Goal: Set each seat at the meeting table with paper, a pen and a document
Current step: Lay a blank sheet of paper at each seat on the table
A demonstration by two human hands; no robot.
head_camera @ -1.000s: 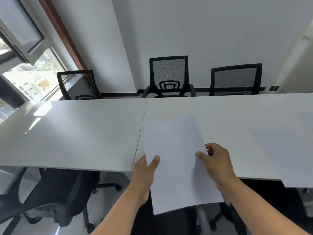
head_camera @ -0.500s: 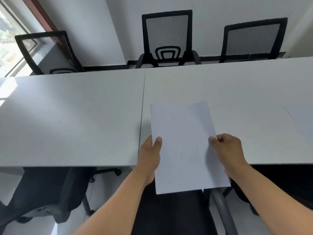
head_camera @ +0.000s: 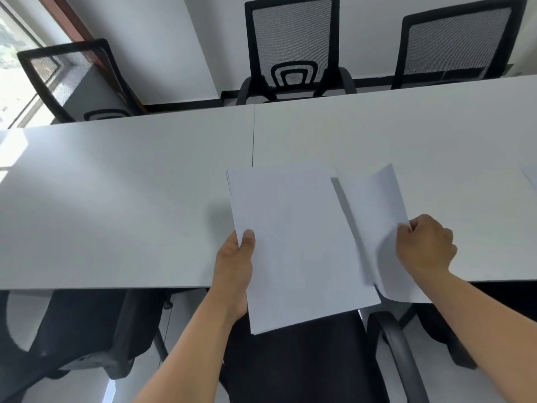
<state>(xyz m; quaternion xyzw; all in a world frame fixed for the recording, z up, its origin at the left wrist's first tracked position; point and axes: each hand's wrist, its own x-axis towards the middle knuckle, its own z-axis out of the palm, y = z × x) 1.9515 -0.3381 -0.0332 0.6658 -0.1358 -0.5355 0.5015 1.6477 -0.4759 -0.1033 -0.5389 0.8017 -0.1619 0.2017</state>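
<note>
My left hand (head_camera: 236, 263) grips a stack of white paper (head_camera: 296, 242) by its left edge, thumb on top, above the near edge of the white meeting table (head_camera: 130, 199). My right hand (head_camera: 425, 245) pinches a single sheet (head_camera: 377, 216) by its right edge and holds it curled, pulled away to the right of the stack. Another sheet's corner (head_camera: 531, 178) lies on the table at the far right edge of the view.
Three black mesh chairs stand along the far side: one at the left (head_camera: 78, 82), one in the middle (head_camera: 293, 50), one at the right (head_camera: 459, 45). Black chairs sit below the near edge, one under my arms (head_camera: 305, 359) and one at the left (head_camera: 72, 330). A window is at the far left.
My right hand has peeled one sheet off the stack and drawn it to the right. The view has tilted down and moved closer to the table.
</note>
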